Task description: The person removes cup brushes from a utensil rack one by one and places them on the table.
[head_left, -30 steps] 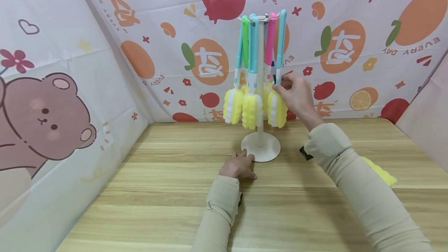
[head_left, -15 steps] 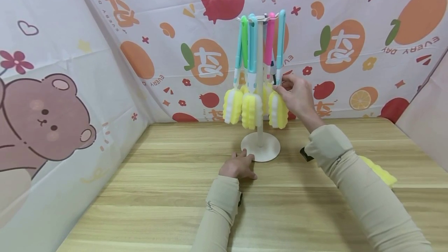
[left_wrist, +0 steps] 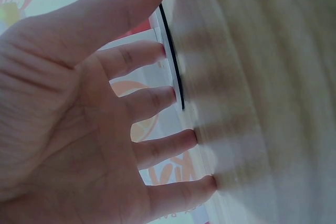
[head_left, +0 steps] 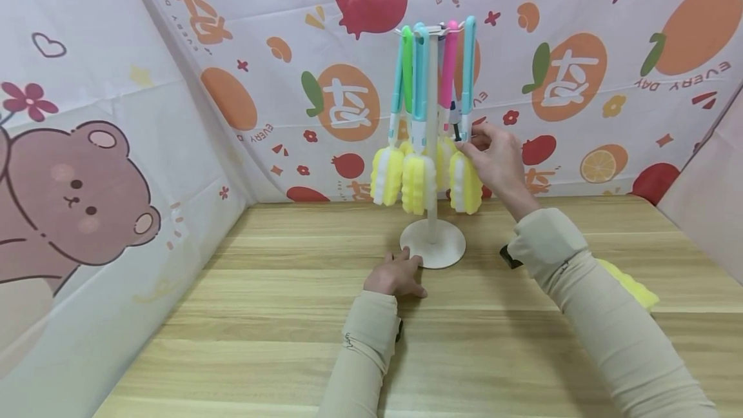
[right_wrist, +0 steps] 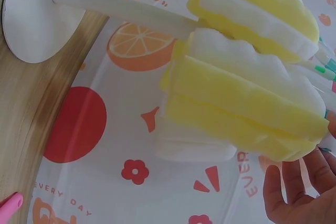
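Note:
A white stand with a round base and an upright pole holds several sponge bottle brushes, hung by their handles with yellow-and-white heads downward. My right hand pinches the neck of the blue-handled bottle brush at the right, just above its sponge head; the handle top is at a hook. In the right wrist view, that hand is at the edge, partly out of frame. My left hand is on the table, fingers spread, with fingertips at the base's front-left edge; the left wrist view shows the palm.
Another brush with a yellow sponge head lies on the wooden table at the right, mostly behind my right sleeve. A pink handle tip shows in the right wrist view. Printed cloth walls the table behind and at the sides.
The sponge head of the blue-handled bottle brush has shifted slightly right with my right hand, away from the pole. My left hand stays at the base.

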`<state>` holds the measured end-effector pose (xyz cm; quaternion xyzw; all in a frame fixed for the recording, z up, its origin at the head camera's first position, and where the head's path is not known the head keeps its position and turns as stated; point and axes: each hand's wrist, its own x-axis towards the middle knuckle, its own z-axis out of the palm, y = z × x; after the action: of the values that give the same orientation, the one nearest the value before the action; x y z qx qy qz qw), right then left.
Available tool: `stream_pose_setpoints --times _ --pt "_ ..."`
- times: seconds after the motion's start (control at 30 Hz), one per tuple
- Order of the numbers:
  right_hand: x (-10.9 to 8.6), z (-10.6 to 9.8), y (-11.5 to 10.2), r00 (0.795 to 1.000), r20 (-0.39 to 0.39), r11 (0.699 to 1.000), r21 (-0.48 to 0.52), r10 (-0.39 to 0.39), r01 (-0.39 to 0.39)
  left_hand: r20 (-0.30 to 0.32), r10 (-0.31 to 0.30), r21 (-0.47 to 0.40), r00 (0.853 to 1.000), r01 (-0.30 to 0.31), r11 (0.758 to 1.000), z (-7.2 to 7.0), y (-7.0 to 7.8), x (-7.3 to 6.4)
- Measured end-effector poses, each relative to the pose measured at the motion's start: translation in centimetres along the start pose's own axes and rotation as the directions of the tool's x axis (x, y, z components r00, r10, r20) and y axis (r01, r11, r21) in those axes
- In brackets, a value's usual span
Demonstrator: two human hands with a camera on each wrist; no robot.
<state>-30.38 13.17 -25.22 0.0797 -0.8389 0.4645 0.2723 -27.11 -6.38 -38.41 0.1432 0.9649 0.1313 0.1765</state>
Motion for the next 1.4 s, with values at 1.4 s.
stream_pose_setpoints --times 1.4 --pt "-2.4 -1.0 4.3 0.995 0.048 0.996 -0.016 0.092 -0.091 0.004 0.002 -0.009 1.0 -0.002 1.0 -0.2 0.1 0.1"
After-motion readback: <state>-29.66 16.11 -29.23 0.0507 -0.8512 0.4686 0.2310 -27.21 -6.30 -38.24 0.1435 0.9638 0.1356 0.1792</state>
